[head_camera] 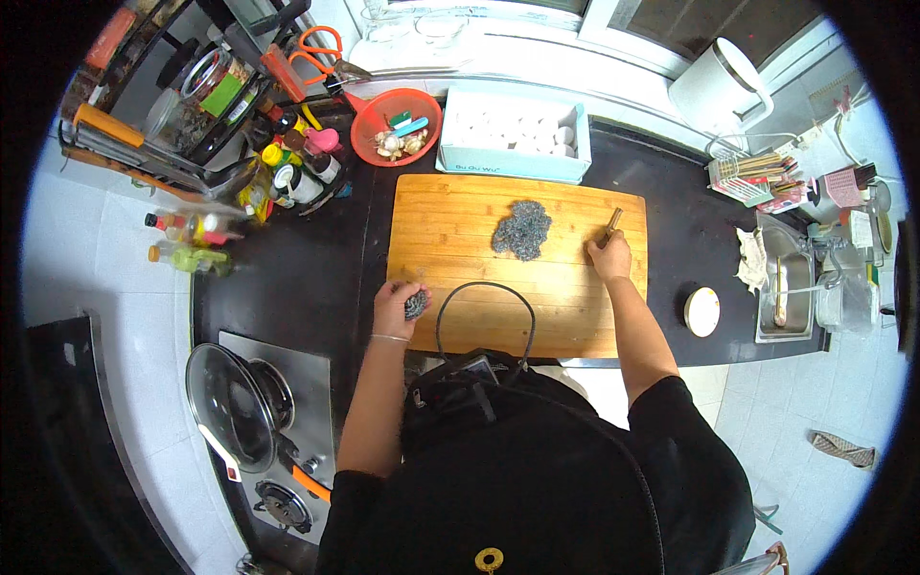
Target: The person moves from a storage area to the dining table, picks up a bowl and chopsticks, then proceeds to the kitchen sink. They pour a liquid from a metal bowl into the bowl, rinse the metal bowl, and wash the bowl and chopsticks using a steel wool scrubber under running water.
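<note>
A bamboo cutting board (467,287) lies on the black counter in front of me. On its upper middle rests a grey, shaggy bundle of fibrous material (522,230); whether it is yarn or steel wool I cannot tell. At the board's lower left edge, my left hand (397,307) is closed around a smaller, rounded bundle of similar grey material (415,305). Near the right edge of the board, my right hand (611,257) grips a slim brown stick-like tool (615,217). Its upper end points away from me and my fingers hide the lower part.
Beyond the board stand a box of eggs (460,162) and a red colander (366,147) with garlic. Condiment bottles (298,185) crowd the left, above a gas stove (316,402) with a lidded pan (230,406). A round white lid (701,312) and a sink (798,316) are on the right.
</note>
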Demonstrator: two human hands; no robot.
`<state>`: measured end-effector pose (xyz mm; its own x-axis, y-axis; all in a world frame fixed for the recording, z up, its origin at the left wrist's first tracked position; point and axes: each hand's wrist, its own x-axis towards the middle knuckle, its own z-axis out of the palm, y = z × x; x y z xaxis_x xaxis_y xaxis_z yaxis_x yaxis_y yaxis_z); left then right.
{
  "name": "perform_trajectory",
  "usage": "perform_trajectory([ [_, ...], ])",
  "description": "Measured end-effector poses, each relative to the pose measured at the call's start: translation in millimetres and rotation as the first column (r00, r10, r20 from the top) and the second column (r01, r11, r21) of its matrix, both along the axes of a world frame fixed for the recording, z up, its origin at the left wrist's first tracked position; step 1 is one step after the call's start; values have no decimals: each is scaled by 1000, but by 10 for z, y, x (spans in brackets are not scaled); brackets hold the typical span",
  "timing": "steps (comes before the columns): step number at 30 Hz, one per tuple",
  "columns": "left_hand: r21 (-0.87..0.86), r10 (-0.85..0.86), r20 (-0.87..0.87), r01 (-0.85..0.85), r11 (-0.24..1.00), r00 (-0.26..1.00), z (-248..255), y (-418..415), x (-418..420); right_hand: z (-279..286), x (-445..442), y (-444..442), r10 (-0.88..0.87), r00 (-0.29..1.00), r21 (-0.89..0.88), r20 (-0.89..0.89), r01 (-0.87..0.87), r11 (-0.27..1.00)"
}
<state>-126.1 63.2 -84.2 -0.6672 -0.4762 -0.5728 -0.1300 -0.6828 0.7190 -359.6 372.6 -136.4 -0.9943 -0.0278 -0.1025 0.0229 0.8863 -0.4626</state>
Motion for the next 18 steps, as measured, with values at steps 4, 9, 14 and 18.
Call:
perform_trajectory([
  [4,112,22,-26,-19,993,999,-46,41,4,20,49,-37,-48,999,-150,16,50,987],
  [9,47,-5,38,3,999,999,-141,8,159,427,345,-484,165,970,-614,-176,-240,752],
  [14,69,111,5,-111,991,994,-134,7,283,1125,-10,-1318,379,845,-630,-378,-535,563],
  [18,43,112,65,-115,992,992,-72,-60,431,1572,-480,-2139,393,837,-844,-381,-489,222],
])
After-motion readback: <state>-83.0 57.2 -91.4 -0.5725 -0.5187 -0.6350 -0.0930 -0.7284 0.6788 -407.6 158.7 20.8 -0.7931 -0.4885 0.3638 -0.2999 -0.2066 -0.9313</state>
